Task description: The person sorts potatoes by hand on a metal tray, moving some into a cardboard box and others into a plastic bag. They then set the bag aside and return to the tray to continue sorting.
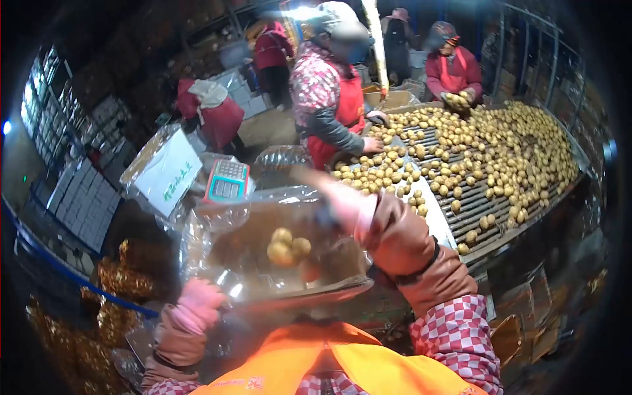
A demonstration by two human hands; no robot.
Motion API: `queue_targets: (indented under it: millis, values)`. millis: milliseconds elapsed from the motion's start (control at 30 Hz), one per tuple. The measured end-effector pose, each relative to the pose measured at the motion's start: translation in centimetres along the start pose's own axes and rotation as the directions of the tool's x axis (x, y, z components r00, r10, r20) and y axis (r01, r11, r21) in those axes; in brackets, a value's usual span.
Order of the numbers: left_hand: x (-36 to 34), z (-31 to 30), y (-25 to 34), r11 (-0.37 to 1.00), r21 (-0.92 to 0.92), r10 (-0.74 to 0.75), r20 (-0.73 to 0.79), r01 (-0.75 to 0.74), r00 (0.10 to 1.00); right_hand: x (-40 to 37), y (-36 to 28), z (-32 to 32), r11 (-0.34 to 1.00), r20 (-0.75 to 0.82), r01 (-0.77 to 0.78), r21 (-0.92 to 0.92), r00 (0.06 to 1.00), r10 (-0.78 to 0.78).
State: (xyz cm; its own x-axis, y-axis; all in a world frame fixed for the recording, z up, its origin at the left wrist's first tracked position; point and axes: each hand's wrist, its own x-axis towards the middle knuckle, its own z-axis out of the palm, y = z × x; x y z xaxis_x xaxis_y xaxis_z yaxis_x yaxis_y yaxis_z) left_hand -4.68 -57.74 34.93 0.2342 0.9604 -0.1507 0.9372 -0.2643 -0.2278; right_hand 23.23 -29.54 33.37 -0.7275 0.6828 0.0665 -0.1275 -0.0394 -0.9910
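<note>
In front of me stands an open cardboard box (230, 245) lined with a clear plastic bag (197, 230). A few potatoes (282, 250) are at its middle, some blurred. My left hand (201, 299), in a pink glove, is closed on the bag's edge at the near left corner. Over the far right side of the box is my right hand (339, 197), also in pink and smeared by motion, so its fingers cannot be made out. Right of it, many loose potatoes (395, 168) lie on the sorting table.
A slatted roller table (461, 171) full of potatoes spreads to the right. Co-workers stand at its far side, one in a red apron (349, 105). A digital scale (227, 180) and a white printed carton (164, 171) are at the left. Filled net bags (122, 276) lie lower left.
</note>
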Motion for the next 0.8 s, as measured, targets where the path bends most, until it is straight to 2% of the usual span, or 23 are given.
queue_targets:
  millis: [33,67,100,133,167,200,233,267,300,367,400,433,467,500,533,567,600,667,700,733,767,800]
  values:
    - [0.9,1.7,-0.3,1.0,-0.007,0.02,-0.043,-0.021,0.999,3.2,-1.2,-4.4,0.946,-0.18,-0.033,0.321,0.979,0.095]
    - [1.6,4.0,-0.6,0.999,-0.022,0.035,-0.082,-0.037,0.996,3.6,-4.6,-8.1,0.724,0.031,0.005,0.69,0.999,-0.037]
    - [2.5,6.5,-1.3,0.997,-0.02,0.068,-0.062,-0.07,0.996,-0.4,-9.9,-5.1,0.909,-0.459,0.318,0.268,0.872,-0.17]
    - [3.4,9.0,-2.1,0.995,-0.016,0.098,-0.04,-0.099,0.994,1.2,-7.4,-8.4,0.893,-0.409,0.362,-0.267,0.797,-0.445]
    - [4.3,11.9,-2.3,0.995,0.043,0.087,0.066,-0.09,0.994,6.0,-4.1,-13.7,0.981,-0.218,-0.06,0.185,0.971,0.101]
    - [5.2,14.9,-3.0,0.995,0.102,0.0,0.222,-0.023,0.975,9.2,-2.1,-17.9,0.706,0.187,-0.538,0.46,0.836,0.516]
    - [5.8,16.6,-3.6,0.995,0.095,-0.026,0.242,0.003,0.97,7.1,-0.8,-17.6,0.916,-0.019,-0.388,0.104,0.92,0.392]
    - [5.9,18.0,-4.1,0.996,0.081,-0.054,0.27,0.034,0.961,5.2,0.7,-16.3,0.923,-0.15,-0.238,-0.303,0.968,0.201]
    - [6.1,18.9,-4.2,0.997,0.071,-0.04,0.277,0.021,0.96,5.0,2.2,-16.0,0.901,-0.184,-0.228,-0.37,0.968,0.169]
    - [7.4,20.0,-4.7,0.993,0.055,-0.116,0.339,0.104,0.933,8.8,4.3,-16.9,0.957,-0.138,-0.237,-0.169,0.967,0.215]
    - [7.8,21.2,-5.3,0.994,0.055,-0.103,0.351,0.089,0.931,12.2,5.4,-17.6,0.972,-0.07,-0.229,0.043,0.97,0.232]
    - [8.1,22.5,-5.9,0.997,0.035,-0.075,0.374,0.067,0.924,16.7,7.7,-19.4,0.921,0.07,-0.238,0.307,0.971,0.228]
    - [8.6,23.7,-6.4,0.999,0.008,-0.044,0.398,0.044,0.917,21.9,10.5,-21.3,0.731,0.332,-0.366,0.575,0.922,0.201]
    - [9.2,23.5,-6.7,1.0,-0.012,0.012,0.397,-0.009,0.918,15.5,1.6,-12.9,0.98,-0.297,0.148,0.13,0.949,-0.104]
    - [10.0,23.6,-7.0,1.0,-0.019,0.025,0.407,-0.019,0.913,14.1,-1.8,-8.8,0.974,-0.443,0.209,0.081,0.883,-0.153]
    - [10.4,23.7,-7.6,0.996,-0.01,0.089,0.402,-0.093,0.911,17.8,1.3,-13.2,0.988,-0.235,0.132,0.076,0.966,-0.111]
    - [10.8,23.6,-8.3,0.984,0.001,0.162,0.406,-0.178,0.899,18.5,0.9,-11.6,0.896,-0.443,-0.265,-0.357,0.892,0.088]
    - [11.8,23.3,-9.0,0.974,0.033,0.187,0.442,-0.225,0.877,17.1,4.8,-11.4,0.9,-0.344,-0.051,-0.433,0.932,-0.113]
    - [11.9,24.1,-9.6,0.966,0.038,0.204,0.499,-0.256,0.843,16.2,8.4,-10.6,0.992,-0.282,0.009,-0.124,0.958,-0.044]
    - [12.1,24.8,-10.4,0.946,0.028,0.284,0.414,-0.324,0.865,13.7,12.6,-9.7,0.974,-0.241,0.061,0.219,0.971,-0.007]
    - [11.8,25.6,-11.0,0.939,-0.046,0.335,0.332,-0.34,0.882,8.8,16.6,-9.0,0.882,-0.149,-0.007,0.472,0.985,0.087]
    - [11.8,27.5,-12.0,0.934,-0.127,0.358,0.337,-0.335,0.871,3.5,19.0,-7.4,0.722,-0.051,-0.053,0.689,0.991,0.121]
